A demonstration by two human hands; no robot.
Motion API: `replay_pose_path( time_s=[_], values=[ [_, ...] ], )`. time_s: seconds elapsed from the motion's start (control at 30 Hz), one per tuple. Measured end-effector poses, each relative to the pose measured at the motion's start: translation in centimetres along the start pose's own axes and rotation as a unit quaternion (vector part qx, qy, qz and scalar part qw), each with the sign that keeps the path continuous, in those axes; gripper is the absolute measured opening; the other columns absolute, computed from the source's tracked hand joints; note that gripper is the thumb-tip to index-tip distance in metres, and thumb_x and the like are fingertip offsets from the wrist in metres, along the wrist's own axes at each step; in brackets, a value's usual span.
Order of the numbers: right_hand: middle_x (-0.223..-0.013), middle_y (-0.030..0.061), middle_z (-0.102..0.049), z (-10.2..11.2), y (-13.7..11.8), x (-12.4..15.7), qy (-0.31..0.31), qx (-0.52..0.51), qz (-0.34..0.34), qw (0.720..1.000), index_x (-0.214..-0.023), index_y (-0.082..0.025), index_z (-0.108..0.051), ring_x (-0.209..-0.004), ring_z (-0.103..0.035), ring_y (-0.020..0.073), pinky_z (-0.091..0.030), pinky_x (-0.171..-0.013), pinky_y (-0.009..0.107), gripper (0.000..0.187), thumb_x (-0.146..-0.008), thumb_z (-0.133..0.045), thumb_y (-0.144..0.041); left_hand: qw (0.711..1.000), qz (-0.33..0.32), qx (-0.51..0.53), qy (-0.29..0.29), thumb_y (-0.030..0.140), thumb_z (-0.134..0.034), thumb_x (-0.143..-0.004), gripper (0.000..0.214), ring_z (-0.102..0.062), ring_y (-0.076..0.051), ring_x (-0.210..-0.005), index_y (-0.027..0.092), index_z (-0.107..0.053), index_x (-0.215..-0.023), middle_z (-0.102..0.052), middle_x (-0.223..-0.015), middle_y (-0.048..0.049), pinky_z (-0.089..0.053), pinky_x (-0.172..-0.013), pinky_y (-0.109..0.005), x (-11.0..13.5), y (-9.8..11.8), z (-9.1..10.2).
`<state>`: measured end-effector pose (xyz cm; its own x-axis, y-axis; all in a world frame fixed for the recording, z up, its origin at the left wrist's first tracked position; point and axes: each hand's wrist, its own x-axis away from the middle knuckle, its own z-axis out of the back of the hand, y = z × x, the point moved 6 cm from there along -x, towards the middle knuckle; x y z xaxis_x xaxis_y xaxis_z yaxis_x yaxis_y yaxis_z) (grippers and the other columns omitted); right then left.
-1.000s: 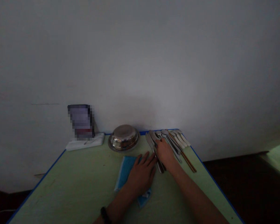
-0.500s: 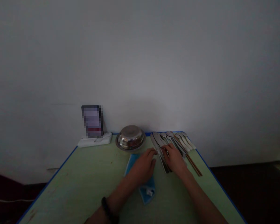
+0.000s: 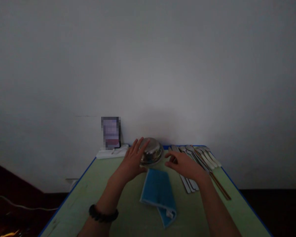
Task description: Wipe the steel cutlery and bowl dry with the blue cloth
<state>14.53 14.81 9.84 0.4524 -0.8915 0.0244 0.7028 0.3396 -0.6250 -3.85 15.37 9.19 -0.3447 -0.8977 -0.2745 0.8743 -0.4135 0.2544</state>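
An upturned metal bowl (image 3: 153,149) sits near the wall, between my two hands. My left hand (image 3: 132,161) is open at its left side, fingers spread and partly in front of the bowl; whether it touches the metal I cannot tell. My right hand (image 3: 185,164) hovers right of the bowl over the knives (image 3: 187,186), fingers loosely curved and apart, with nothing in them. Below the bowl lies a folded blue cloth (image 3: 159,187) with a white tag. Spoons (image 3: 189,148), white-handled cutlery (image 3: 210,158) and brown chopsticks (image 3: 220,186) lie in a row on the right.
A dark-framed device with a blurred screen (image 3: 111,131) leans on the wall, on a white power strip or similar flat object (image 3: 111,153) at the back left. The pale green table (image 3: 88,197) has a blue edge. A white cable (image 3: 22,206) runs along the floor at left.
My left hand has moved left from the cloth to the bowl's side and spread its fingers. My right hand has lifted off the knives toward the bowl. The camera view has shifted left.
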Motion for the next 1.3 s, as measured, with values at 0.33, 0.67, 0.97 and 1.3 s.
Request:
replay_pose_path(
  time_s=[0.33,0.67,0.97,1.3],
  values=[
    [-0.092,0.0063,-0.068,-5.8,0.0,-0.3,-0.176,0.101,-0.032,0.979,-0.102,-0.019,-0.061,-0.084,-0.062,0.022,-0.043,-0.068,0.028,0.047,-0.058,-0.07,-0.034,0.999,-0.017,-0.03,0.0,0.005,-0.061,-0.066,0.069,-0.022,-0.026,-0.132,0.017,-0.035,-0.13,-0.038,-0.138,-0.0116,-0.023,-0.106,-0.044,-0.8,0.4,-1.9],
    [-0.09,0.0079,-0.067,-8.2,-0.2,-1.1,-0.221,0.111,-0.012,0.969,-0.095,-0.017,-0.061,-0.078,-0.062,0.0224,-0.043,-0.059,0.027,0.048,-0.057,-0.068,-0.046,0.999,-0.015,-0.039,0.003,0.007,-0.064,-0.061,0.082,-0.01,-0.028,-0.135,0.018,-0.028,-0.134,-0.024,-0.145,-0.0119,-0.019,-0.107,-0.047,-0.8,0.2,-2.4],
    [-0.091,0.006,-0.065,-8.4,0.4,-1.2,-0.235,0.083,-0.018,0.968,-0.101,-0.019,-0.056,-0.079,-0.06,0.0227,-0.042,-0.06,0.029,0.065,-0.048,-0.068,-0.056,0.999,-0.04,-0.033,-0.014,0.004,-0.056,-0.059,0.077,-0.02,-0.026,-0.133,0.015,-0.031,-0.131,-0.031,-0.142,-0.0129,-0.022,-0.106,-0.045,-0.4,0.9,-1.2],
    [-0.094,0.0064,-0.063,-8.2,-0.1,-0.9,-0.236,0.066,0.001,0.97,-0.109,-0.019,-0.053,-0.08,-0.059,0.0233,-0.045,-0.068,0.032,0.076,-0.048,-0.066,-0.062,0.995,-0.029,0.01,0.095,-0.007,-0.039,-0.059,0.064,-0.035,-0.024,-0.123,0.012,-0.041,-0.12,-0.047,-0.125,-0.0141,-0.029,-0.104,-0.044,-1.0,0.2,0.0]
  ],
)
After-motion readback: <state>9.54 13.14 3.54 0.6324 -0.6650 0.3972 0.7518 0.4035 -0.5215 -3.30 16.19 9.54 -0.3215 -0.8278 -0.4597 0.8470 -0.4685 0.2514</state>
